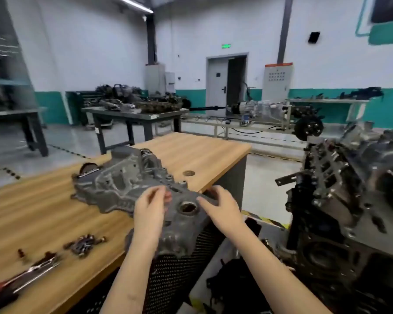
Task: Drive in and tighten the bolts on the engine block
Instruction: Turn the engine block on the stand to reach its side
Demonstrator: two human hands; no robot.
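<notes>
A grey cast engine cover [132, 189] is laid on the wooden table [202, 155], overhanging its near right edge. Left hand [149, 207]: fingers curled onto the cover's near end; grip contents cannot be told. Right hand [220, 207]: fingers rested on the cover's right rim. Loose bolts [84, 244] are heaped near the table's near edge. The engine block [349, 200] is mounted apart, right of the table.

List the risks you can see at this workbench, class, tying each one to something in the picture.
1. The metal cover overhangs the bench edge under both hands; if lifted carelessly it might tip off.
2. The loose bolts lie near the front edge and could roll off.
3. The engine block stands across a gap, so carrying the cover over may be awkward.
</notes>
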